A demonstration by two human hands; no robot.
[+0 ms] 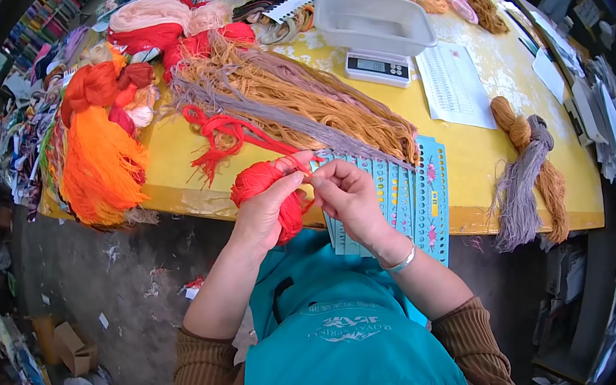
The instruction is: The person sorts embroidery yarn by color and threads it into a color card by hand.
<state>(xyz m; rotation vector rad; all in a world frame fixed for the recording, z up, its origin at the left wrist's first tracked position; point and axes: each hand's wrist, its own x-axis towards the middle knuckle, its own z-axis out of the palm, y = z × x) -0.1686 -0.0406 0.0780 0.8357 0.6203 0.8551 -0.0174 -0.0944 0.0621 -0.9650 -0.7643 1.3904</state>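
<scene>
Red yarn (251,182) in left grip (263,212), apparently

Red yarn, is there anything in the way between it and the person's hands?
No, nothing I can see. The left hand holds the red yarn, and the right hand pinches at its strands. The blue cards aren't between them.

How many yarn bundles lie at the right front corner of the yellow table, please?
2: a tan bundle and a grey bundle, crossing each other near the right front corner of the yellow table. Another could be hidden underneath.
</scene>
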